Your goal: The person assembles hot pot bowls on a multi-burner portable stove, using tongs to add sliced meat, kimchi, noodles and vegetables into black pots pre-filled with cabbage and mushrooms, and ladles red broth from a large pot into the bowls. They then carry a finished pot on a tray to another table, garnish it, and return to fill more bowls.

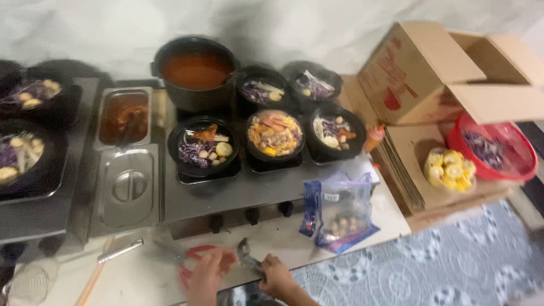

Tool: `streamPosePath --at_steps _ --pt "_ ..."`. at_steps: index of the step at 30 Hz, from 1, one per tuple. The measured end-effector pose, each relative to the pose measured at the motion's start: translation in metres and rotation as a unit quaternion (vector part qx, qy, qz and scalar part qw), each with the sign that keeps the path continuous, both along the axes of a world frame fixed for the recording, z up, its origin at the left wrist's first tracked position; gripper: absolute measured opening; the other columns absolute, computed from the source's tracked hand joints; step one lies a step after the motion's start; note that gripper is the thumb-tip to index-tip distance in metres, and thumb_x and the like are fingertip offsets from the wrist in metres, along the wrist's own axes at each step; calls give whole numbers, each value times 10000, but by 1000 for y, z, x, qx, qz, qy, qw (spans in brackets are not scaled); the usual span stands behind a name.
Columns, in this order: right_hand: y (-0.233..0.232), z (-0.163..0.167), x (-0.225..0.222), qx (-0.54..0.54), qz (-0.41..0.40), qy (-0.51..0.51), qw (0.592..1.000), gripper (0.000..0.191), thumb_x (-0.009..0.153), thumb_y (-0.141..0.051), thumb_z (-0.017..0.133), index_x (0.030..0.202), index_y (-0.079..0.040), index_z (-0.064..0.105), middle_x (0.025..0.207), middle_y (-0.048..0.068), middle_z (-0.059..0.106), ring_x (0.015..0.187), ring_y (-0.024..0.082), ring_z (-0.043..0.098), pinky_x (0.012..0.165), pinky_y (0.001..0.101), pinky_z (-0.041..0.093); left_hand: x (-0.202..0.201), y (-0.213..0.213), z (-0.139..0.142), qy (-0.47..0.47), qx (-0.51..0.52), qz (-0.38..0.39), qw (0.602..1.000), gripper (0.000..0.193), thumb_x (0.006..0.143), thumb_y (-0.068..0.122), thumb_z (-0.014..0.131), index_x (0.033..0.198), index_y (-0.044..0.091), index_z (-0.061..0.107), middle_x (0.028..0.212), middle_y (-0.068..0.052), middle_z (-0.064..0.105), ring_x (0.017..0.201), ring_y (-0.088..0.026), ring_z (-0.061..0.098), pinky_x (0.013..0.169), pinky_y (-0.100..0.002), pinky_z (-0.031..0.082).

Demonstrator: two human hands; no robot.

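The large black pot (195, 72) of red-orange broth serves as the landmark. Just in front of it and to its right, five small black pots already hold food: the one directly in front (202, 148) shows purple cabbage, pale balls and a yellow slice; the middle front pot (275, 134) is the fullest, heaped with orange and yellow pieces; the one right of that (335, 131), and the two behind beside the big pot (262, 90) (312, 85), hold cabbage and a few pale pieces only. Far left of the big pot, two more filled bowls (22, 156) (31, 93) sit on a tray. So filling looks well advanced, though most pots appear less loaded than the middle one, and broth seems not yet poured into them. Well in front of the big pot, at the near edge of the desk (266, 235), the left hand (208, 273) is closed about a red-handled tool (190, 262), likely scissors, though blur hides its grip. The right hand (276, 276) holds metal tongs (247, 258), fingers wrapped round them. Right of the hands stands a clear bag (340, 214) of round balls, seemingly open. Far right of the big pot, a bag of corn pieces (450, 168) and a red basket (492, 148) of cabbage remain in supply.
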State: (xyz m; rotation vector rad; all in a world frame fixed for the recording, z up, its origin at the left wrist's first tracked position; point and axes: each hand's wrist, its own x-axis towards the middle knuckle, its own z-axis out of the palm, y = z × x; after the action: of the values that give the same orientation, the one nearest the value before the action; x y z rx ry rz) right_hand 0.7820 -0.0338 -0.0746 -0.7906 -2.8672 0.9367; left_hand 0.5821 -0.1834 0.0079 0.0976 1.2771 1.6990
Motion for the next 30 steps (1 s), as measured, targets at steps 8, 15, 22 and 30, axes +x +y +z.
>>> streamPosePath --at_steps 8,15,22,30 --pt "-16 61 44 -336 -344 115 869 94 811 -54 562 874 -6 613 692 95 637 658 167 670 620 336 541 13 30 42 104 9 -141 984 398 1019 376 490 1064 39 698 1016 -72 748 997 -171 697 896 -326 506" --pt "-20 125 29 -136 -241 220 935 121 773 -3 606 884 35 635 853 156 613 748 269 647 692 356 533 66 57 9 166 -47 -149 974 440 892 273 737 1254 73 586 1188 -40 662 1154 -135 621 983 -336 488" --pt "11 162 -56 -54 -12 267 962 276 758 -34 673 1028 16 650 1182 191 622 1053 363 604 888 394 497 60 74 23 42 -18 17 999 395 936 287 688 1189 -3 596 1062 -94 668 917 -184 648 769 -333 545" --pt "-11 132 -131 -202 126 240 941 102 932 -57 656 1025 -27 687 1091 151 699 984 286 677 814 352 544 19 -13 41 -3 -35 321 947 393 1009 327 594 1212 -7 551 970 -128 689 882 -225 697 806 -358 582"
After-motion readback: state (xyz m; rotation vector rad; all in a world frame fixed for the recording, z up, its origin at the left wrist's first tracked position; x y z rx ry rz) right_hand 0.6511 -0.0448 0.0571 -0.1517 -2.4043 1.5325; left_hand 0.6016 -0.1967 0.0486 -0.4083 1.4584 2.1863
